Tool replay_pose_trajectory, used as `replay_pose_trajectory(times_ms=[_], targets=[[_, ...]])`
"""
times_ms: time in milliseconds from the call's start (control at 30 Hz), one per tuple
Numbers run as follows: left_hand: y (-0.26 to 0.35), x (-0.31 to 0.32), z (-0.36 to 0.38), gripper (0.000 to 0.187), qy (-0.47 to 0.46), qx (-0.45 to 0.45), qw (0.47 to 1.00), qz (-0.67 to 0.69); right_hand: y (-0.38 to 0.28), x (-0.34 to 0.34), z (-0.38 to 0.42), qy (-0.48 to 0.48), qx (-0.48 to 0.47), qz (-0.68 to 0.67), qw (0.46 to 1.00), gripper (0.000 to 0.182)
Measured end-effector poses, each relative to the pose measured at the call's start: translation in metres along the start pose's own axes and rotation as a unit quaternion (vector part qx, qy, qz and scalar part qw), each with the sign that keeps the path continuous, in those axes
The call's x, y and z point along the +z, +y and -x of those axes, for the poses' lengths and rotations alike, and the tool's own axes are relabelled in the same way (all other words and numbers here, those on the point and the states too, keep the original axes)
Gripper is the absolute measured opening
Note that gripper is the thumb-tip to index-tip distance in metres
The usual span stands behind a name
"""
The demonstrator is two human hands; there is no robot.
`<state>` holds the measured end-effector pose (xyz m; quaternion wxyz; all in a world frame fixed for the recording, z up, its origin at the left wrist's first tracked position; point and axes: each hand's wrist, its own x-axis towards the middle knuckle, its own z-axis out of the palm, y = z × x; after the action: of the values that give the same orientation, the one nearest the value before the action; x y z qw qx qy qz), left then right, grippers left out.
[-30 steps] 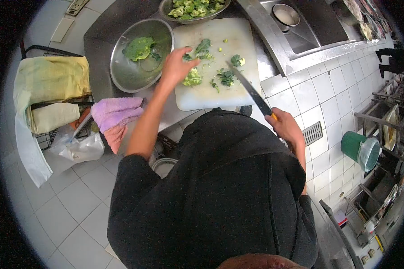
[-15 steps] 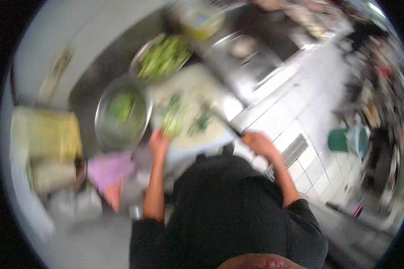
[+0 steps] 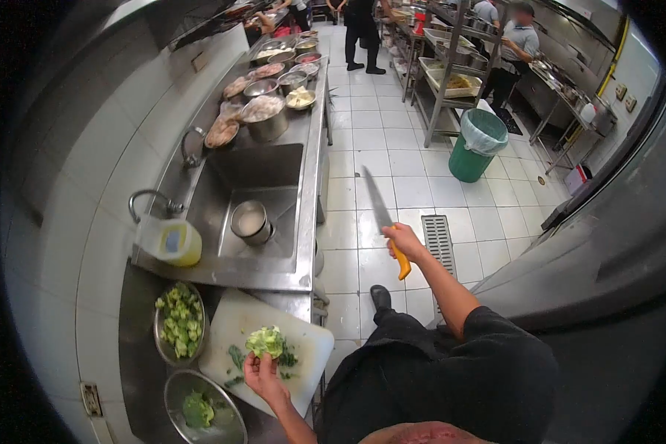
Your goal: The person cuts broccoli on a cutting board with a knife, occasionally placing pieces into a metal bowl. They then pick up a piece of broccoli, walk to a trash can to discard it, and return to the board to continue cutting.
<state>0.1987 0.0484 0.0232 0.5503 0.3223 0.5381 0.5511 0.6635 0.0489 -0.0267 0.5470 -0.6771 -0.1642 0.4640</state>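
My left hand (image 3: 265, 377) pinches a pale green, ruffled vegetable piece (image 3: 265, 341) over the white cutting board (image 3: 229, 314). Its exact kind I cannot make out. Dark green leafy scraps (image 3: 236, 357) lie on the board around it. Out over the floor, my right hand (image 3: 405, 240) grips a large knife (image 3: 377, 197) by its orange handle, the blade pointing away from me. Beside the board stands a metal bowl (image 3: 159, 342) full of cut green pieces. Nearer me, another metal bowl (image 3: 233, 422) holds a few green pieces.
Beyond the board is a steel sink (image 3: 233, 174) with a metal pot (image 3: 250, 222) in it. A plastic jug (image 3: 179, 243) of yellow liquid stands at its corner. Filled bowls line the far counter. A green bin (image 3: 469, 159) and a wheeled rack stand right; people work farther back.
The view has swung up and sharpened, now showing the sink and aisle. The vegetable piece is lifted above the board in my left hand. The knife has swung away from the board over the floor.
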Motion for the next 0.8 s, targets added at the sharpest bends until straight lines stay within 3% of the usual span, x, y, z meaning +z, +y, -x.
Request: replay_pose_trajectory(times_ms=[167, 300, 400, 533, 633, 733, 800], targets=[[-0.004, 0.124, -0.004, 0.033, -0.075, -0.022, 0.995, 0.057, 0.099, -0.144, -0.118, 0.184, 0.110, -0.060, 0.975, 0.022], [-0.024, 0.223, -0.029, 0.029, -0.126, -0.046, 0.990, 0.045, 0.221, -0.266, -0.154, 0.271, 0.228, -0.106, 0.929, 0.021], [-0.029, 0.308, -0.041, 0.027, -0.170, -0.079, 0.982, 0.030, 0.269, -0.321, -0.132, 0.314, 0.290, -0.109, 0.898, 0.028], [-0.058, 0.414, -0.066, 0.027, -0.273, -0.143, 0.950, 0.041, 0.264, -0.347, -0.098, 0.384, 0.310, -0.179, 0.851, 0.033], [-0.083, 0.498, -0.072, 0.025, -0.332, -0.199, 0.922, 0.019, 0.245, -0.362, -0.086, 0.396, 0.317, -0.187, 0.841, 0.030], [-0.108, 0.578, -0.070, 0.022, -0.393, -0.262, 0.882, -0.020, 0.291, -0.389, -0.102, 0.382, 0.304, -0.228, 0.842, 0.025], [-0.138, 0.630, -0.072, 0.021, -0.440, -0.303, 0.844, -0.044, 0.259, -0.387, -0.099, 0.379, 0.307, -0.239, 0.840, 0.021]])
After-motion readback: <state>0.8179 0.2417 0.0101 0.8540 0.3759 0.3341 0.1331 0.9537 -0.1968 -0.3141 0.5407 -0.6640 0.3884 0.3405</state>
